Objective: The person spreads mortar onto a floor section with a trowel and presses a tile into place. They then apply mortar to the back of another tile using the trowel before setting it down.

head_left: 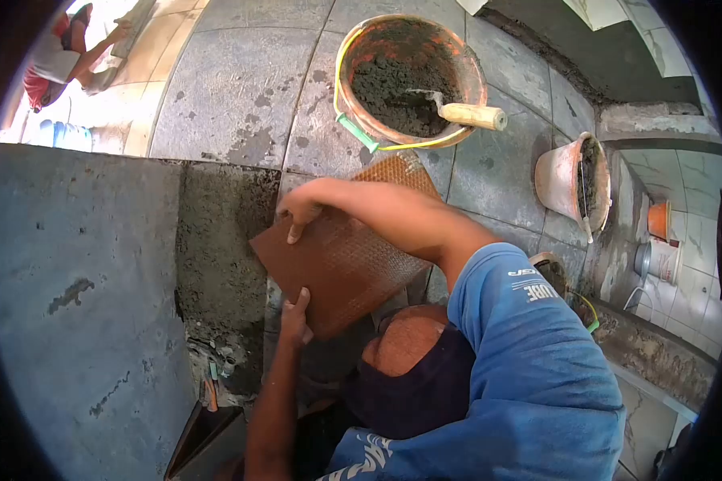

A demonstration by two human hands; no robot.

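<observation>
Head view: left hand (295,322) and right hand (302,207), curled, grip edges of brown tile (345,260) near bucket (407,38).

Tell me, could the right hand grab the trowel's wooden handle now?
Probably not yet: the right hand holds the brown tile. If it let go, maybe, since the wooden handle sticks out past the bucket's rim, uncovered.

Grey floor tiles (233,72) adjoin bright beige tiles (164,60).
</observation>
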